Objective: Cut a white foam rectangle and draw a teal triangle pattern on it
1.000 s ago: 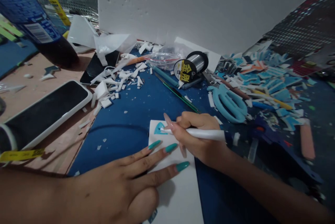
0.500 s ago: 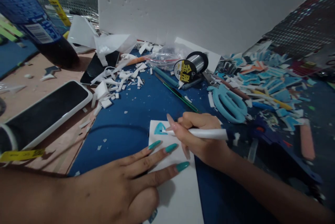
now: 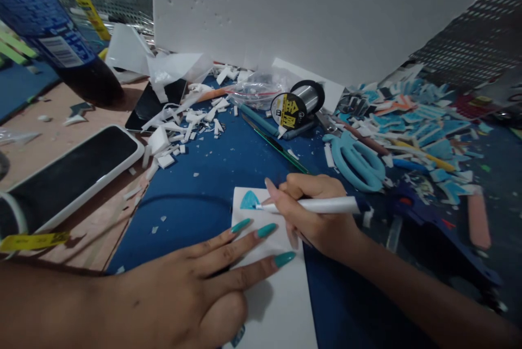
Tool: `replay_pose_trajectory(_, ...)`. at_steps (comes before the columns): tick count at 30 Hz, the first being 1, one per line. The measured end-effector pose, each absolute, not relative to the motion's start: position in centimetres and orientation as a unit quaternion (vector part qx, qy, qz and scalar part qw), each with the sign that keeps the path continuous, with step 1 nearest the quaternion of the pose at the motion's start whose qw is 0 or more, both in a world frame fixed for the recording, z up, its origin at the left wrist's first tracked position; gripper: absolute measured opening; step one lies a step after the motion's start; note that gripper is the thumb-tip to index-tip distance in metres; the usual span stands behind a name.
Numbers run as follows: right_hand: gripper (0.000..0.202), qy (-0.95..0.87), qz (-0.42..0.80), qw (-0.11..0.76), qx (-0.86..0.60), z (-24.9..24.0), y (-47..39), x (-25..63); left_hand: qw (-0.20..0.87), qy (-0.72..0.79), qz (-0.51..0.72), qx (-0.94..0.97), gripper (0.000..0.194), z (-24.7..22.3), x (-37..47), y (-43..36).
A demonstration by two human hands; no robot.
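Note:
A white sheet lies on the blue mat, with a small blue triangular patch near its top left corner. My left hand rests flat on the sheet's left side, fingers spread, holding nothing. In my right hand is a white marker, pinched between thumb and fingers. The marker's tip touches the lower right corner of the patch, which looks filled in with blue. Part of a second dark blue mark shows near my left thumb at the bottom.
Light-blue scissors, a wire spool and a green pen lie beyond the sheet. Blue and white scraps pile up right. A dark glue gun is beside my right forearm. Left are a phone and a bottle.
The pale gap inside the blue patch has been coloured in. My right hand and the marker have shifted slightly to the right. My left hand has stayed in place.

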State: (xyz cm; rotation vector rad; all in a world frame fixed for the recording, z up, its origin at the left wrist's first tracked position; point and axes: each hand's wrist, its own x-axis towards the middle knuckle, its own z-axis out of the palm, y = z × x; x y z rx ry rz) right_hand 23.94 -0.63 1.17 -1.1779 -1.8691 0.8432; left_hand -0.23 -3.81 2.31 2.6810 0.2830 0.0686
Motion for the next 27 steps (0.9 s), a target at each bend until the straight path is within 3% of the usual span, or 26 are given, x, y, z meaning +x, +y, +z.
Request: replay_pose_trajectory(27,0.048,-0.739,0.292,0.396,-0.46,1.49,-0.64,24.02,0.226,0.099,0.033,0.968,0.027,2.19,-0.1,-3.79)
